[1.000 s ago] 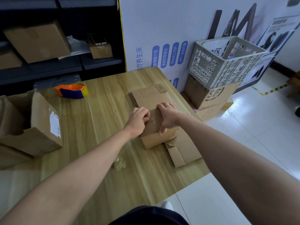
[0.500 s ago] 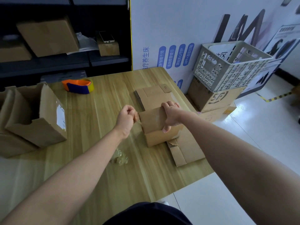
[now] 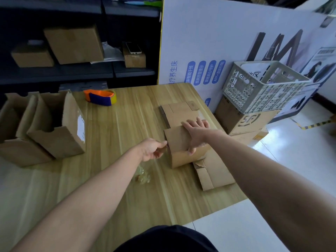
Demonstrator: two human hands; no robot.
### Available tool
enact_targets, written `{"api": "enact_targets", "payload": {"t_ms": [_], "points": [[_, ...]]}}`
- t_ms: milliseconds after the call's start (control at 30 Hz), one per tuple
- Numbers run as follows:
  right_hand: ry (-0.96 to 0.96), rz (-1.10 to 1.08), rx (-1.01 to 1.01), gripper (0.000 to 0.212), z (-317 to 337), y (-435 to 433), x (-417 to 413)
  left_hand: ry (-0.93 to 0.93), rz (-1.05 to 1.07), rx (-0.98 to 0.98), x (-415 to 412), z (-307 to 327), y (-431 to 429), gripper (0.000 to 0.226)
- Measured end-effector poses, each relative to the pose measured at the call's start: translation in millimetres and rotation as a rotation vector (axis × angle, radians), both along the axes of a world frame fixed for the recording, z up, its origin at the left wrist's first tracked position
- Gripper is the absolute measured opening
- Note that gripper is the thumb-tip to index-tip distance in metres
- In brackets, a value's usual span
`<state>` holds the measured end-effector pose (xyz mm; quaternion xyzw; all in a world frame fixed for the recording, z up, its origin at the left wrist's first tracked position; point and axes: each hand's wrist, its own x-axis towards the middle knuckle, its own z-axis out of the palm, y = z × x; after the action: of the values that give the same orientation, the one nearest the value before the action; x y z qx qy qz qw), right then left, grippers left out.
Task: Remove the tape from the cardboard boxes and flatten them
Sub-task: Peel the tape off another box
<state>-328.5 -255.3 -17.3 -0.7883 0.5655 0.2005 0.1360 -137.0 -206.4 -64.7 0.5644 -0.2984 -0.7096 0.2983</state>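
Note:
A small closed cardboard box stands on flattened cardboard pieces at the right side of the wooden table. My right hand lies on top of the box with fingers spread and straight, the thumb down over its front face. At the box's left edge my left hand pinches with thumb and fingers; clear tape there is hard to make out. A crumpled wad of clear tape lies on the table below that hand.
Two open, torn cardboard boxes stand at the table's left. An orange and blue tape dispenser lies at the back. Off the right edge, a grey plastic crate sits on stacked floor boxes. Dark shelves behind hold more boxes.
My left hand pulled away to the left from the box top, then came back to the box's left edge. My right hand's fingers straightened out on the box top.

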Motion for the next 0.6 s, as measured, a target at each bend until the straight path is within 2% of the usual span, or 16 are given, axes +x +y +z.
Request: {"api": "enact_targets", "payload": {"t_ms": [67,133,267,400,500,600], "points": [[-0.012,0.076,-0.029,0.125,-2,1,8,0.144,0.024,-0.003,5,3,0,0.01],[-0.044,0.139,-0.085,0.127,0,0,12,0.167,-0.016,-0.069,7,8,-2,0.006],[-0.165,0.121,-0.127,0.125,17,-6,3,0.035,-0.06,-0.221,7,27,-12,0.012],[-0.36,0.0,-0.107,0.123,23,-6,-9,-0.143,-0.103,-0.368,4,51,-27,0.017],[-0.55,-0.14,-0.086,0.121,15,-2,-16,-0.184,-0.077,-0.405,-3,62,-36,0.019],[-0.645,-0.217,-0.043,0.119,1,2,-25,-0.236,-0.08,-0.42,-12,60,-40,0.022]]}}
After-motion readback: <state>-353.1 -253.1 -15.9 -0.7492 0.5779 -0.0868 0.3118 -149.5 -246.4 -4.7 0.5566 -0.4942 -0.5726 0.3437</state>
